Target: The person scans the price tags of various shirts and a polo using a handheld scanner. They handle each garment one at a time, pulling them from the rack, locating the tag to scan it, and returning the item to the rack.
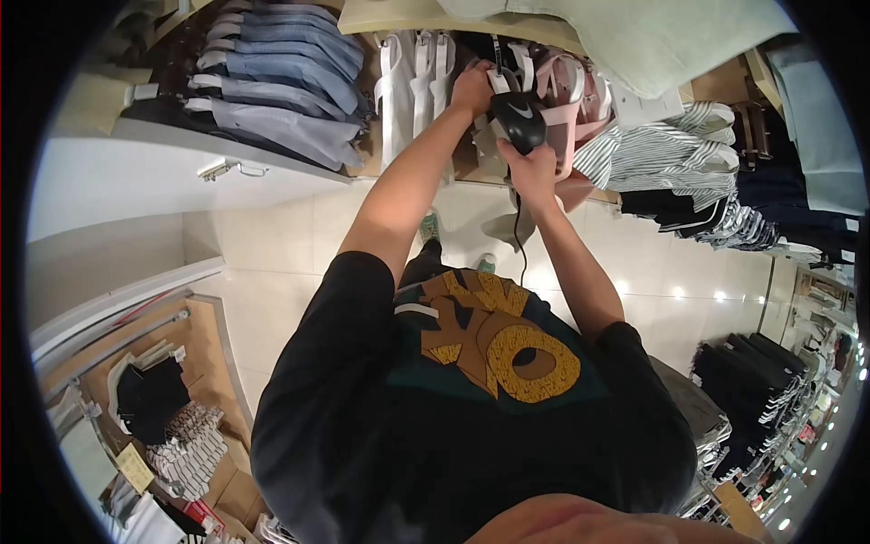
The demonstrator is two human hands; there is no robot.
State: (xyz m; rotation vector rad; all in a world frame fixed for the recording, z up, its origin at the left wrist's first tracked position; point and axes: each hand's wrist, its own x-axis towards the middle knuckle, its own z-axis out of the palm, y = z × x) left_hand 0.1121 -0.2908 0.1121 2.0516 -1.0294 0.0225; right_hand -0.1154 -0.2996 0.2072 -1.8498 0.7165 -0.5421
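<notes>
My right hand (533,170) is closed around the handle of a black barcode scanner (519,124), whose cord (518,231) hangs down toward the floor. The scanner's head points at a white tag (498,82). That tag is pinched by the fingers of my left hand (471,88), among the hanging clothes. White garments (393,95) on hangers are just left of my left hand. To the right of the scanner hang pink garments (560,118), and striped shirts (639,156) come after them. The scanner partly hides the clothes behind it.
Blue shirts (285,68) hang at the upper left, beside a white cabinet panel (118,177) with a metal latch. A pale garment (652,41) lies on the shelf above. Racks of dark clothes (748,390) stand at right, and a wooden cubby with clothes (154,399) at lower left.
</notes>
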